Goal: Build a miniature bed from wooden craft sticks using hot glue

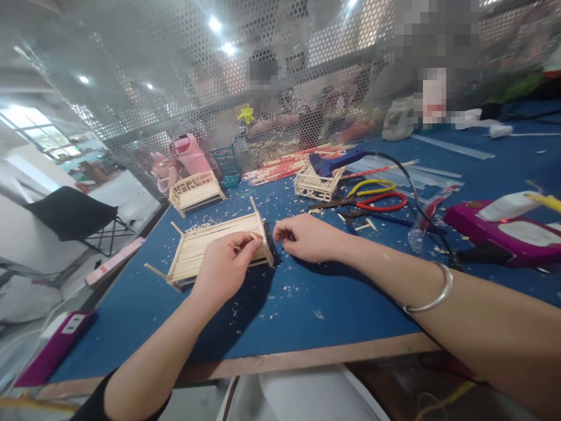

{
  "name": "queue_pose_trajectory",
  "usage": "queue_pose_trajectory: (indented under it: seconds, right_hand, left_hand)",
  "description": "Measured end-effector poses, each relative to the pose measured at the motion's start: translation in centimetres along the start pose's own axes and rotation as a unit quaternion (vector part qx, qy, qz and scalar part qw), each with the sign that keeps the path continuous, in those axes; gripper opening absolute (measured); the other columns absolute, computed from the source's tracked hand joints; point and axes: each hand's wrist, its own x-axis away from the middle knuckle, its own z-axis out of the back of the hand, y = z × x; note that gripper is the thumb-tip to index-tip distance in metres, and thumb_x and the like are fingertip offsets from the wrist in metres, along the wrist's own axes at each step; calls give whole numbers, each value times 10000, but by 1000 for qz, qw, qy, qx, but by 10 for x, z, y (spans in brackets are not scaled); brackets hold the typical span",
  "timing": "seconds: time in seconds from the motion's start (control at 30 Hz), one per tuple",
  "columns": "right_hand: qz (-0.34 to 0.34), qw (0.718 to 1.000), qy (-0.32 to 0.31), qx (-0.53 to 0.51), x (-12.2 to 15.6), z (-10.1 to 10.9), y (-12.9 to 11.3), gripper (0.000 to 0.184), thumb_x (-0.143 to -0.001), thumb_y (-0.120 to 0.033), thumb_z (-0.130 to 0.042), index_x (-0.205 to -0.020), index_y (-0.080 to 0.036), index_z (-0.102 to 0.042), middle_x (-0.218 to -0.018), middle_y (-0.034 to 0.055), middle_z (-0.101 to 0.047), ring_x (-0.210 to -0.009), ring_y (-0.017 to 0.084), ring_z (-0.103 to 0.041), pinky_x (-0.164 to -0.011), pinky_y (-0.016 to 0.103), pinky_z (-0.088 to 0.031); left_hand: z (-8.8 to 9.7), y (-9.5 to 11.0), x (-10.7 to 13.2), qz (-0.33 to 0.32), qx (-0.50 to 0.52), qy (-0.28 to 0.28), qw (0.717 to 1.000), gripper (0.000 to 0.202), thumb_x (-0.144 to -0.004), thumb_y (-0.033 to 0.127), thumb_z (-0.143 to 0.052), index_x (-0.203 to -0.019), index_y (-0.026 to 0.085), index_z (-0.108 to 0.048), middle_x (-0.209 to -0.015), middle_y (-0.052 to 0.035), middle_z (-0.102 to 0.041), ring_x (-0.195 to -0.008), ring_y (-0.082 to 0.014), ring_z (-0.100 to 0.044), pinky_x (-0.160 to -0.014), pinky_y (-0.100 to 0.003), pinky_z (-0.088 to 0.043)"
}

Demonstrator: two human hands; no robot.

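A miniature bed frame (188, 245) made of thin wooden sticks lies on the blue table, with slats across it and posts at its corners. Over its right end, my left hand (225, 260) pinches a small wooden stick piece (255, 236) between thumb and forefinger. My right hand (309, 238), a silver bangle on its wrist, is just right of the bed frame, apart from it. Its fingers are curled in, and whether they hold anything is hidden.
Behind stand a small wooden bench (197, 196) and another stick model (318, 184), with a blue glue gun (335, 161) on it. Red-handled scissors (381, 200), yellow-handled pliers (372, 187), clear glue sticks (453, 146) and a purple power strip (504, 234) lie right. Wood scraps dot the table.
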Motion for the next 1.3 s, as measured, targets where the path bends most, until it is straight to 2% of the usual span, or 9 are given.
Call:
queue_pose_trajectory:
  seconds: [0.2,0.33,0.57,0.67,0.8,1.03,1.2,1.27,1.3]
  right_hand:
    - [11,1000,-5,0,1,-3,0,211,-695,-48,-520,-779,-173,-668,-664,-5,-626,-582,109,-499,-558,202,-343]
    - [34,998,27,-36,3,-5,-2,206,-714,-64,-514,-816,-162,-663,-646,-13,-618,-561,101,-494,-543,198,-344]
    - [133,976,120,-127,5,-5,-4,252,-762,-88,-447,-878,-143,-664,-665,-9,-629,-530,80,-478,-526,188,-355]
    - [154,970,121,-142,4,-5,-3,286,-777,-97,-453,-933,-146,-687,-716,8,-658,-559,84,-506,-542,193,-373]
    - [178,965,107,-162,3,-5,-1,260,-822,-198,-517,-999,-143,-699,-705,14,-654,-604,98,-543,-565,200,-398]
    - [193,960,117,-164,-1,-6,-3,117,-799,-192,-590,-809,-156,-700,-763,11,-684,-700,110,-589,-645,211,-416]
    - [165,964,122,-166,1,-6,-4,121,-800,-217,-573,-751,-142,-654,-668,-2,-632,-611,96,-537,-590,206,-400]
    - [158,966,116,-171,2,-6,-3,124,-796,-225,-566,-738,-141,-636,-646,-6,-617,-586,93,-524,-574,204,-402]
    - [154,966,116,-170,3,-7,-2,117,-791,-223,-566,-733,-142,-629,-639,-8,-612,-577,92,-520,-567,202,-403]
  left_hand:
    - [-3,-2,1,-57,-23,-10,998,220,-840,266,-465,-741,186,-644,-728,-4,-685,-695,-164,-607,-655,-261,-450]
    - [-6,-2,5,-80,-33,-7,996,212,-855,193,-444,-764,186,-636,-766,-17,-681,-730,-159,-602,-687,-261,-453]
    - [-10,-7,6,-97,-25,1,995,150,-842,192,-511,-800,181,-655,-809,-41,-685,-768,-166,-611,-704,-269,-462]
    - [-11,-10,5,-96,-12,1,995,155,-842,206,-514,-789,179,-657,-809,-42,-681,-769,-167,-611,-702,-271,-464]
    - [-11,-12,4,-95,-2,14,995,166,-836,234,-527,-757,175,-661,-745,-27,-649,-706,-152,-588,-665,-260,-452]
    - [-13,-12,4,-97,1,15,995,184,-835,270,-533,-787,178,-686,-765,-34,-658,-725,-155,-597,-664,-266,-461]
    - [-1,-8,22,-46,-26,69,996,245,-846,312,-525,-1001,156,-634,-916,-64,-693,-721,-159,-626,-649,-283,-489]
    - [3,-3,36,-91,-79,72,990,197,-830,282,-545,-955,156,-631,-851,-47,-687,-706,-156,-615,-638,-278,-479]
    - [4,0,43,-132,-103,46,985,164,-824,267,-552,-916,159,-633,-794,-34,-678,-690,-155,-608,-627,-275,-470]
